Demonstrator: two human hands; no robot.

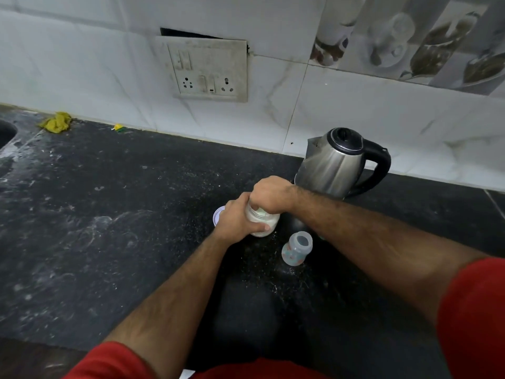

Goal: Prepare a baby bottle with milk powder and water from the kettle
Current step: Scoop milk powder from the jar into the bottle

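Observation:
A small jar of white milk powder [266, 224] stands on the black counter [109, 214]. My left hand [237, 217] grips its side. My right hand [269, 194] is curled over the jar's open mouth, fingers reaching down into it; what they hold is hidden. The jar's round lid [217, 214] lies flat just left of the jar, partly behind my left hand. An open, uncapped baby bottle [297, 248] stands to the right of the jar. A steel kettle [336, 162] with a black handle and lid sits behind, near the wall.
A yellow cloth [56, 122] and a small yellow scrap [118, 128] lie at the back left by the tiled wall. A sink edge [5, 132] shows at far left. A switch and socket panel [203, 69] is on the wall.

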